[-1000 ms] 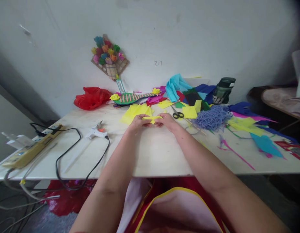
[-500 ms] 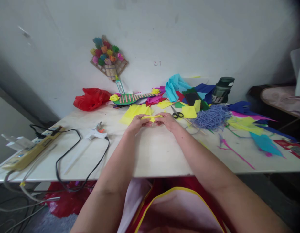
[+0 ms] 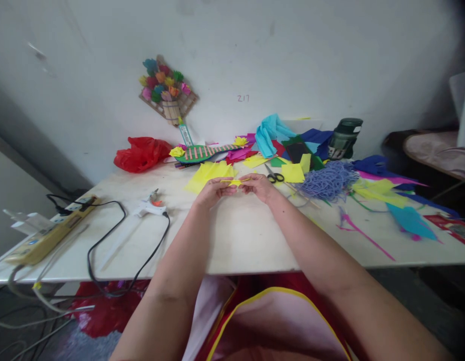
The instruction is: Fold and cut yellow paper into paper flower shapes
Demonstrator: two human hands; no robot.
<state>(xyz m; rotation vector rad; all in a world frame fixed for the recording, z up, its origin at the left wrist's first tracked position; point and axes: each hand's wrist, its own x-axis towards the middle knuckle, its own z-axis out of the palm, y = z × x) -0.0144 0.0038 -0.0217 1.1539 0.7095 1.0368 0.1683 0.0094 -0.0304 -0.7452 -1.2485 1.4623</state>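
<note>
Both my hands meet over the middle of the white table (image 3: pixel 232 240). My left hand (image 3: pixel 213 190) and my right hand (image 3: pixel 259 185) pinch the two ends of a small folded yellow paper piece (image 3: pixel 236 182), held just above the tabletop. Behind it lies a stack of yellow paper sheets (image 3: pixel 208 173). Black-handled scissors (image 3: pixel 274 176) rest just right of my right hand.
A white glue gun (image 3: pixel 148 205) with a black cord lies at left, near a yellow power strip (image 3: pixel 44 235). Red plastic bag (image 3: pixel 141 153), coloured paper scraps, a purple string pile (image 3: pixel 328 181) and a dark green bottle (image 3: pixel 343 138) fill the back and right. A paper flower craft (image 3: pixel 165 90) hangs on the wall.
The yellow piece has been squeezed narrower between my fingertips and my hands have drawn slightly closer together. Nothing else has moved.
</note>
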